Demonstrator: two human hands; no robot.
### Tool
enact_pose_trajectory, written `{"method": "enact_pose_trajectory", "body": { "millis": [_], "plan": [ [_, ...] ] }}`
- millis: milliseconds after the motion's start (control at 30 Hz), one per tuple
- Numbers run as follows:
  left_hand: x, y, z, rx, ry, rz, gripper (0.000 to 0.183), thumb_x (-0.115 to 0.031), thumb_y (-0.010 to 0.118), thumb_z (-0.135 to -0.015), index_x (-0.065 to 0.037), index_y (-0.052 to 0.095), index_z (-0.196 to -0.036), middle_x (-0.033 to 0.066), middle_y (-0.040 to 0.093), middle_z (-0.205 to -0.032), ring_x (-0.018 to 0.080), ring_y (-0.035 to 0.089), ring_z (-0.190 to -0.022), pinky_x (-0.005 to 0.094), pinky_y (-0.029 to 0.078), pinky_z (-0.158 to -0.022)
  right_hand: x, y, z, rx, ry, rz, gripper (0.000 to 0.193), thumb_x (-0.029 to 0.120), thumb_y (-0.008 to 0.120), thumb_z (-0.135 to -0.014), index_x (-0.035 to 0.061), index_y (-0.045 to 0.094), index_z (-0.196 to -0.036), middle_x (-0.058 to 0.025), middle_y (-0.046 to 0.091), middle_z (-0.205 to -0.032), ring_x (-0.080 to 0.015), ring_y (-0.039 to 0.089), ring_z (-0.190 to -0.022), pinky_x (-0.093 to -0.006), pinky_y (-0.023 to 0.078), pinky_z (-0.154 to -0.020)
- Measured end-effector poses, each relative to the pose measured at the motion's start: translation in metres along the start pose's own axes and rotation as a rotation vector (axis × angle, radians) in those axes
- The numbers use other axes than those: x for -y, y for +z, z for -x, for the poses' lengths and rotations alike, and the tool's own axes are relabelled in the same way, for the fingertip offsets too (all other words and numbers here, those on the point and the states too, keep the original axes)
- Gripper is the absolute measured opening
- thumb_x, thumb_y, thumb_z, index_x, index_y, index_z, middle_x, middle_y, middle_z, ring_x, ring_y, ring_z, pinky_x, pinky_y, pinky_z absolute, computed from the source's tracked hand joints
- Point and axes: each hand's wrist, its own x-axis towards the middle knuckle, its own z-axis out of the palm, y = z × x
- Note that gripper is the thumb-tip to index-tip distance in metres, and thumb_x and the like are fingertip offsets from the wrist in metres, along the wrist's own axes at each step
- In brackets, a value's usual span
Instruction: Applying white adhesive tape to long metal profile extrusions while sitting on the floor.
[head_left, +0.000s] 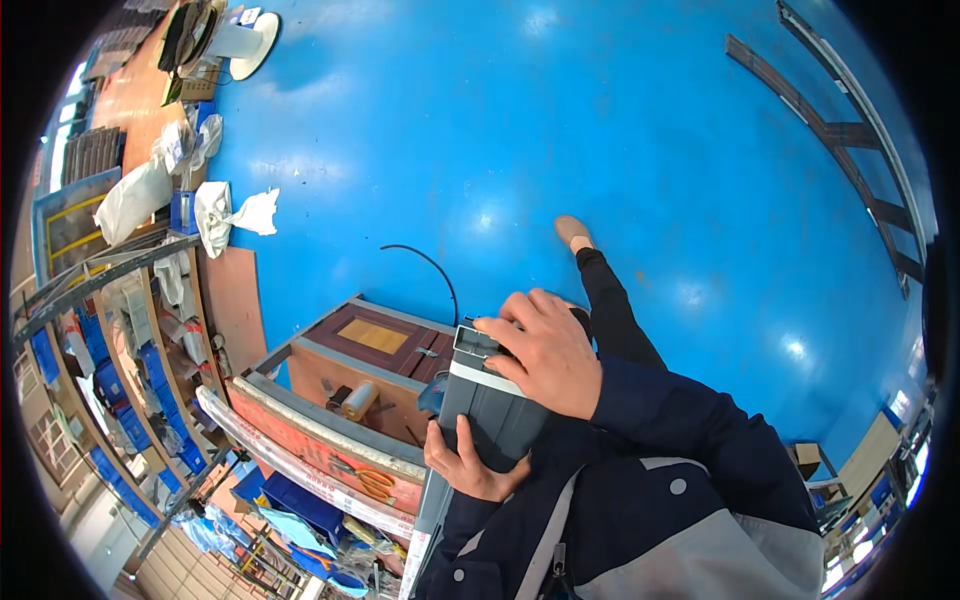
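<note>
Close to my body is a bundle of long dark grey profiles [490,412], with a white band [482,376] around it near its far end. My right hand [550,355] grips that end from the right, its fingers bent over the open end faces and the band. On the near left side, my left hand [475,465] clasps the bundle, thumb and fingers curled around its edges. The rest of the bundle is partly hidden by my hands and jacket.
At my left stands a workbench [320,440] with orange-handled scissors [376,484] and, lower, a tape roll [360,401] beside a dark red cabinet door [375,340]. A black hose [430,258] curves over the blue floor. Racks with blue bins [125,420] line the far left; a long frame [850,135] lies right.
</note>
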Motion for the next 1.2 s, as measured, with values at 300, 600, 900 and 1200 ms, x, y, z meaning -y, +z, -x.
{"method": "enact_pose_trajectory", "body": {
  "millis": [300,600,900,1200],
  "plan": [
    [0.001,-0.001,0.001,0.005,0.002,0.000,0.102,-0.063,0.079,-0.059,-0.014,0.057,-0.147,0.0230,0.038,-0.154,0.0438,0.044,-0.129,0.0551,0.038,-0.103,0.000,0.006,-0.002,-0.022,-0.015,-0.014,0.035,0.012,0.074,-0.083,0.0063,0.063,-0.116,-0.0065,0.052,-0.104,-0.0246,0.048,-0.092,-0.0364,0.040,-0.082],
    [0.001,0.000,0.002,-0.019,-0.020,0.023,0.099,-0.065,0.078,-0.059,-0.020,0.059,-0.145,0.0201,0.038,-0.155,0.0424,0.044,-0.128,0.0552,0.038,-0.103,-0.002,0.008,-0.002,-0.065,-0.053,-0.064,0.035,0.010,0.073,-0.082,0.0056,0.063,-0.115,-0.0059,0.052,-0.104,-0.0245,0.048,-0.092,-0.0356,0.040,-0.081],
    [-0.005,-0.001,0.000,-0.021,-0.034,0.042,0.096,-0.055,0.083,-0.056,-0.022,0.061,-0.143,0.0182,0.040,-0.154,0.0413,0.044,-0.128,0.0544,0.039,-0.102,-0.006,0.005,-0.007,0.011,-0.057,-0.013,0.032,0.011,0.072,-0.082,0.0066,0.061,-0.111,-0.0062,0.050,-0.102,-0.0249,0.048,-0.092,-0.0357,0.040,-0.081],
    [-0.003,-0.003,0.000,0.013,0.005,-0.004,0.107,-0.049,0.084,-0.049,-0.013,0.057,-0.146,0.0230,0.040,-0.152,0.0432,0.042,-0.130,0.0541,0.038,-0.105,-0.013,0.006,-0.011,0.061,-0.056,-0.089,0.032,0.014,0.074,-0.082,0.0070,0.061,-0.110,-0.0079,0.050,-0.104,-0.0266,0.048,-0.094,-0.0380,0.041,-0.083]
  ]
}}
